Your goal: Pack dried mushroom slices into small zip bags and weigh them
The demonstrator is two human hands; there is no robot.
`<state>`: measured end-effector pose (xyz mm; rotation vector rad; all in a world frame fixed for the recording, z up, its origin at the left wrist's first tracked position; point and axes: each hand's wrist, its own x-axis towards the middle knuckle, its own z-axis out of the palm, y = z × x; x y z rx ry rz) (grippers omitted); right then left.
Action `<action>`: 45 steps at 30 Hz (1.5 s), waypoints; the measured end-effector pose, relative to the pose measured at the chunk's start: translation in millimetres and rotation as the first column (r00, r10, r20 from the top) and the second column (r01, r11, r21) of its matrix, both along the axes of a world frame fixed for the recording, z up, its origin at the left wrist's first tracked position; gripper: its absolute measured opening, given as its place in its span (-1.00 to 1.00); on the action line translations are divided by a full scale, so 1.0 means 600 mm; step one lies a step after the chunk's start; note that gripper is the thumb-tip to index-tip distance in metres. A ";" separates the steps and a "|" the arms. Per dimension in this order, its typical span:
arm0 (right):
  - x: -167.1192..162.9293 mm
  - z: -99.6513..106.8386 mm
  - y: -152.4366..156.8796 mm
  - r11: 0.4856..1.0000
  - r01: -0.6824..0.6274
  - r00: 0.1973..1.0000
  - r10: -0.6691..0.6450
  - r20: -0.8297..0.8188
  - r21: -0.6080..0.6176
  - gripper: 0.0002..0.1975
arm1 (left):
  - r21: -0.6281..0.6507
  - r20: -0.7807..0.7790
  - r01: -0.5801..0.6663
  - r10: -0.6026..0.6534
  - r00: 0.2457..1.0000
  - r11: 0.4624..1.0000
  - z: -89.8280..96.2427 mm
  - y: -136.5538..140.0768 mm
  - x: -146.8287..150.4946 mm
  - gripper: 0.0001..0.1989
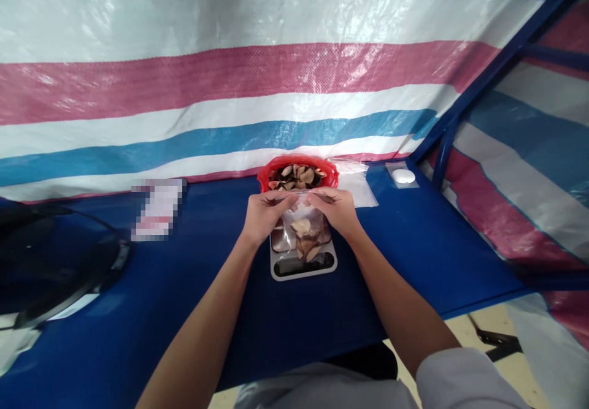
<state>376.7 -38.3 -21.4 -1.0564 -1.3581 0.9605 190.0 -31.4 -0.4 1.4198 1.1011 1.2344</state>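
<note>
Both hands pinch the top edge of a clear plastic bag [301, 222], one at each side. My left hand [267, 213] has its thumb and fingers closed on the left part of the edge, and my right hand [337, 210] grips the right part. Brown and pale dried slices [307, 243] lie in the lower part of the bag. Under it is a white kitchen scale [304, 273] with a dark display; whether the bag rests on it I cannot tell. Just beyond my fingers stands a red plastic bag [264, 176] filled with more such slices [306, 176].
Flat clear bags [361, 185] lie right of the red bag. A white oval object [404, 176] on a small clear bag is farther right. At left are a blurred-out packet [159, 210] and a large black object [50, 268]. Striped sheeting [230, 78] hangs behind the blue table [423, 237].
</note>
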 end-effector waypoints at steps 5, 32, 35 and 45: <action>0.006 -0.001 0.004 1.000 0.027 0.999 -0.026 0.030 -0.016 -0.71 | -0.063 0.060 -0.042 0.045 0.997 0.997 -0.001 0.001 -0.002 -0.72; 0.025 0.009 0.006 0.991 -0.094 0.995 0.096 0.013 -0.090 -0.69 | -0.035 0.106 -0.080 0.083 0.991 0.996 -0.011 0.005 -0.008 -0.72; 0.022 0.012 0.005 0.987 -0.105 0.994 0.105 0.000 -0.123 -0.68 | -0.046 0.124 -0.096 0.101 0.987 0.994 -0.010 0.005 -0.006 -0.72; 0.003 0.039 -0.003 0.947 -0.141 0.990 0.126 -0.068 -0.290 -0.63 | 0.014 0.013 -0.116 0.116 0.993 0.993 0.011 -0.011 -0.031 -0.68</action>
